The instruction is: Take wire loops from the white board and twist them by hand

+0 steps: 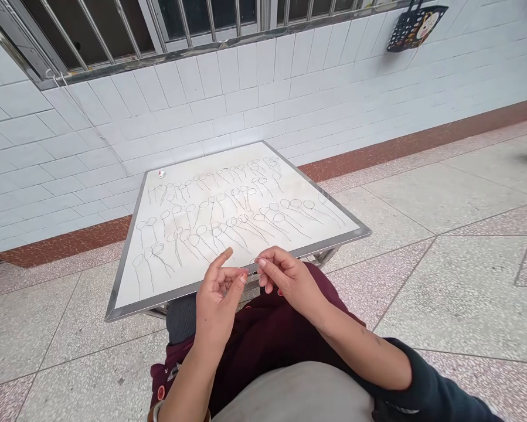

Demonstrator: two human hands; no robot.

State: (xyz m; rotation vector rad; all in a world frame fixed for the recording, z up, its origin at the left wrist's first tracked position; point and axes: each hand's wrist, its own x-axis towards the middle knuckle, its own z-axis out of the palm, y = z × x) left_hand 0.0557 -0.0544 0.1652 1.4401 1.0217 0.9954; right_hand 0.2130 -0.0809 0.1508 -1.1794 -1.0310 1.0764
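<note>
Above the near edge of the table, my left hand (219, 293) has its thumb and a finger pinched together, while the index finger points up and away. Close beside it, my right hand (292, 281) pinches with thumb and index finger, the other fingers curled under. A thin dark wire (252, 274) seems to span the small gap between the fingertips; it is too fine to make out fully. Rows of thin wire loops with long tails (217, 230) lie on the white tabletop (184, 196) just beyond both hands.
The white table has a grey metal rim (157, 302). A small red-and-white item (162, 174) sits at its far left corner. Behind stands a white tiled wall (193, 108) with a barred window (193, 23). A dark patterned bag (415, 28) hangs at upper right.
</note>
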